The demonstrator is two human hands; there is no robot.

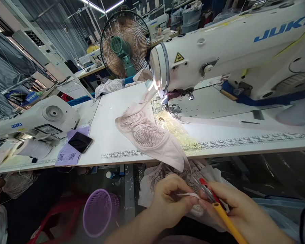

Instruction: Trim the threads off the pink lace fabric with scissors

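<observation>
Left hand (169, 200) fingers pinch white strap (186, 195); right hand (234, 203) fingers grip snips (208, 191).

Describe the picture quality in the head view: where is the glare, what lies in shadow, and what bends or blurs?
Head view: the sewing machine lamp throws harsh glare on the table beside the pale lace fabric; below the table edge it is dim, so the left hand, right hand and purple basket sit in shade; wide-angle distortion bows the machine and table edge; the far workshop looks soft.
</observation>
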